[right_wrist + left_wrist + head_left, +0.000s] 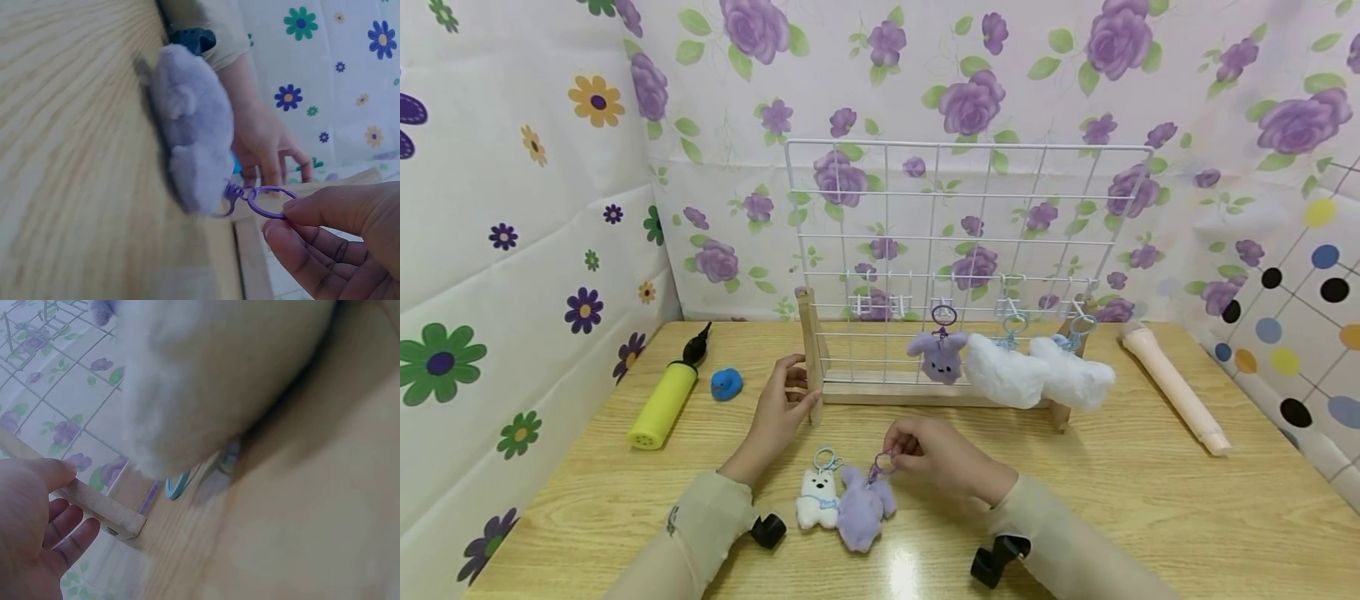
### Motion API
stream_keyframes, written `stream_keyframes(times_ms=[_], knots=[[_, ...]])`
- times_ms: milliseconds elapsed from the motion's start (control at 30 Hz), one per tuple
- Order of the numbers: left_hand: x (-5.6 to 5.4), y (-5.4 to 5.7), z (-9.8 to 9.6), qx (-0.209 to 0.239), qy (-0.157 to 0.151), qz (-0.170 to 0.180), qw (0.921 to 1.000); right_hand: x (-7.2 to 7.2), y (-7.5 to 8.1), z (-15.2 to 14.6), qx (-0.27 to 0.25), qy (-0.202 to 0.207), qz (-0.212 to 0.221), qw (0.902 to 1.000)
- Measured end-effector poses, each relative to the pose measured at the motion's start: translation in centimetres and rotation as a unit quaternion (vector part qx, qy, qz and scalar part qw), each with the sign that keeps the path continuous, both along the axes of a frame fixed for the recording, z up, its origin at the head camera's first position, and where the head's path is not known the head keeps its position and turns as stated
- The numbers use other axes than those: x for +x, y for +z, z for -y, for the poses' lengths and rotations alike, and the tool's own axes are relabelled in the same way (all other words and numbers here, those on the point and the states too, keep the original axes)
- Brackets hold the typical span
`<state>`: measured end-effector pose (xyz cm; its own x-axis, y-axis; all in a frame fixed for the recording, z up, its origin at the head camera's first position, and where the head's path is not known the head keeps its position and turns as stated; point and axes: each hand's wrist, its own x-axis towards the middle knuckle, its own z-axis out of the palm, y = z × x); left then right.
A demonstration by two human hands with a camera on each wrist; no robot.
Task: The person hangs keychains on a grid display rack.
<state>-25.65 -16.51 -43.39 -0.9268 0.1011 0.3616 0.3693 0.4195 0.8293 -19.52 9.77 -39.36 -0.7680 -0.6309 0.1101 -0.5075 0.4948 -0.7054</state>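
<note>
Floral sheeting is enclosing a pale wooden table (1150,517) on three sides. Nearest the viewer, both forearms in beige sleeves are reaching in over the table's front edge, each carrying a black wrist mount. Just beyond them, a purple plush keychain (865,510) is lying on the table, touching a white plush bear keychain (817,498) on its left.

The right hand (936,457) is pinching the purple ring (270,201) of the purple plush keychain between thumb and forefinger; the remaining fingers are curling loosely beneath. The plush body is resting on the table while the ring is being held just above it.

The left hand (777,412) is resting against the left wooden post (808,354) of the rack, with the thumb lying on the wood and the fingers relaxed and only slightly bent, gripping nothing.

Behind the hands, a white wire grid rack (970,208) is standing upright in a wooden base. Three plush toys are hanging from its lower hooks: a small purple bunny (937,354) and two white fluffy pieces (1037,375) to its right.

Farther left, a yellow hand pump (664,402) and a blue rubber duck (726,384) are lying near each other. Far right, a cream recorder (1176,387) is lying diagonally.
</note>
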Motion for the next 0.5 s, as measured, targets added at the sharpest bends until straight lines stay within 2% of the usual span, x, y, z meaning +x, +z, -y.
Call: stream_keyframes(times_ms=[367, 500], knots=[[0.0, -0.1, 0.1, -0.005, 0.001, -0.004, 1.0000, 0.5, 2.2, -0.4, -0.003, 0.025, -0.020, 0.9995], [0.0, 0.0, 0.1, -0.005, -0.001, -0.005, 1.0000, 0.7, 3.4, -0.7, -0.002, 0.027, -0.044, 0.9987]])
